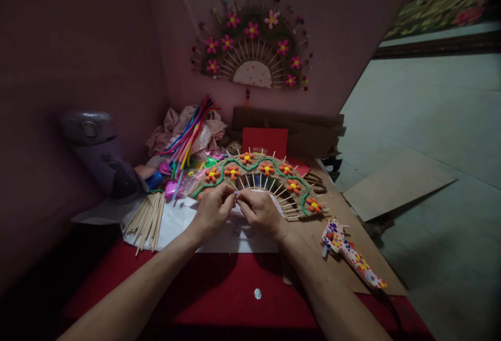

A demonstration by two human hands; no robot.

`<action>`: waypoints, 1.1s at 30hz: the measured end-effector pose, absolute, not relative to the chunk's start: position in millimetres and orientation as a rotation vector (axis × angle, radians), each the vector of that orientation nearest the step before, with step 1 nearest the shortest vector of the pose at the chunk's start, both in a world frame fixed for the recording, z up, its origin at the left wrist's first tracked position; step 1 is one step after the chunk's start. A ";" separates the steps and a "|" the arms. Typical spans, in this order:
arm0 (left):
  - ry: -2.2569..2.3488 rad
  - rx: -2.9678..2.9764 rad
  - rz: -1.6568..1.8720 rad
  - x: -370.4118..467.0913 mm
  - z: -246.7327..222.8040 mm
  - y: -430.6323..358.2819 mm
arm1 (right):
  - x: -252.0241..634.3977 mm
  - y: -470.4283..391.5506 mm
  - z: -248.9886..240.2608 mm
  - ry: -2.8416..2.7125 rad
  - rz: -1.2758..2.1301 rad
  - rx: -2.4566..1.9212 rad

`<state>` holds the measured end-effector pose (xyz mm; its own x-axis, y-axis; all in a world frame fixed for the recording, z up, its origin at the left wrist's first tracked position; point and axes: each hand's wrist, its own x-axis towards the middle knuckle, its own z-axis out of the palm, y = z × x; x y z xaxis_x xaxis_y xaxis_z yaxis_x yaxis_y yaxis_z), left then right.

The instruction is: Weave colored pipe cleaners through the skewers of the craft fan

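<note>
My left hand (pixel 214 206) and my right hand (pixel 259 211) meet fingertip to fingertip above white paper (pixel 219 244). Both are closed in a pinch around a tiny purplish bit, too small to make out. Just behind them lies a half-round fan decoration (pixel 256 167) of twine and thin sticks, with orange clay-like flowers and a wavy green line. My hands hide part of its lower left and middle. Left of my left hand, a bundle of thin wooden sticks (pixel 146 221) rests on the paper.
A flower-patterned glue gun (pixel 352 257) with a cord lies on brown cardboard (pixel 313 262) at the right. Colourful clay strips (pixel 191 134) and packets are heaped behind. A purple tumbler (pixel 104 153) stands left. A similar fan with pink flowers (pixel 252 38) hangs on the wall.
</note>
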<state>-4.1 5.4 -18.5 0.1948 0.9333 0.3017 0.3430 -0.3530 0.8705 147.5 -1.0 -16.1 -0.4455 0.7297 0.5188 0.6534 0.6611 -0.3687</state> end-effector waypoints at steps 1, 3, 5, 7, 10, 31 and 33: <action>1.215 1.867 1.099 -4.7 -17.6 5.7 | 148.8 -0.6 -15.4 -2.268 0.081 -1.053; 1.219 1.918 1.008 -6.0 -15.0 6.1 | 152.6 0.4 -13.2 -2.359 -0.040 -1.015; 1.139 1.868 0.914 -7.9 -12.0 5.9 | 157.2 1.8 -10.9 -2.393 -0.061 -0.959; 0.985 1.715 0.838 -10.3 -8.6 5.0 | 161.1 3.3 -9.2 -2.329 0.065 -0.912; 0.775 1.447 0.789 -13.1 -4.1 3.0 | 162.5 4.4 -8.7 -2.060 0.372 -0.917; 0.714 1.302 1.169 -3.8 -5.9 -0.3 | 144.8 -8.8 -9.4 -2.000 0.297 -1.084; 0.738 1.297 1.182 -3.7 -7.0 0.7 | 142.7 -10.8 -8.5 -2.006 0.292 -1.078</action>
